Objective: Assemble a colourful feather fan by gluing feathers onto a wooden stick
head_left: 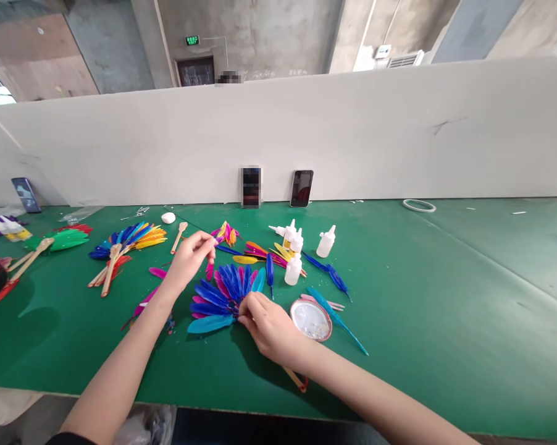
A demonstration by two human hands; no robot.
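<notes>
My right hand (265,322) is closed at the base of a feather fan (213,298) with blue, magenta and turquoise feathers. Its fingertips cover the middle of the fan, and the wooden handle (297,378) shows beneath my wrist. Farther back and to the left, my left hand (194,254) is raised above the table, thumb and fingers pinched together. Whatever those fingers hold, if anything, is too small to make out. A pile of pink and orange feathers (226,233) lies just behind it. A round dish (327,334) of small clear bits sits right of my right hand.
White glue bottles (325,242) stand behind the fan among loose feathers (338,279). Other feather fans (139,238) lie leftward on the green table (422,296). Phones (301,188) lean against a white partition (375,136), and a white ring (418,206) lies near it.
</notes>
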